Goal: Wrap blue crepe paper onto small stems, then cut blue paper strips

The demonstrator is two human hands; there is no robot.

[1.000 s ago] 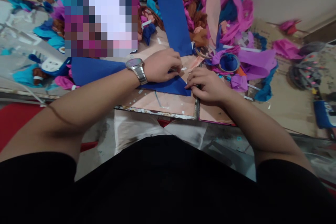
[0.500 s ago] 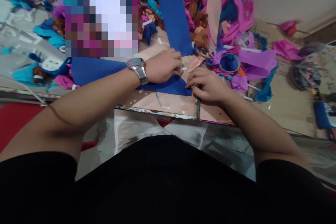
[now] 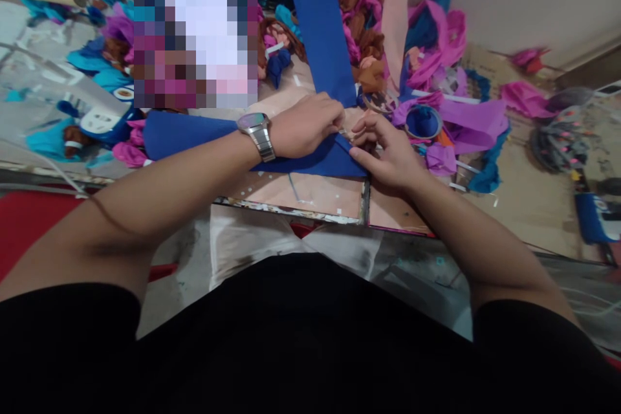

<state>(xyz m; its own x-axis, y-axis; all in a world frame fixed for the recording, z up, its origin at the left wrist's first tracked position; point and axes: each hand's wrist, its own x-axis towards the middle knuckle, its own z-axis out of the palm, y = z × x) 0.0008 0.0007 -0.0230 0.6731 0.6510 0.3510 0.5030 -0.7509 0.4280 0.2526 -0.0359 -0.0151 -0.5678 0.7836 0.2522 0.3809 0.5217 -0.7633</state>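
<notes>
A long blue paper strip [image 3: 189, 136] lies across the table in front of me, its right end under my hands. My left hand [image 3: 308, 126], with a metal watch [image 3: 259, 136] on the wrist, rests on that end, fingers curled down at its upper edge. From the right, my right hand [image 3: 385, 152] meets it, thumb and fingers bent round the strip's raised edge. Between the two sets of fingertips is a small bit that I cannot make out. A second blue strip [image 3: 323, 26] stretches away just beyond my hands.
Crumpled pink, brown and teal paper [image 3: 359, 19] is heaped at the back. Right of my hand lie a tape roll [image 3: 423, 121] and purple paper [image 3: 475, 121]. A blue-and-white tool [image 3: 104, 123] sits at left. The table edge [image 3: 291, 207] runs before me.
The strip's right end, flat with its corner by my right fingers before, now has an edge lifted between my hands. My right fingers have moved up and closer to my left hand.
</notes>
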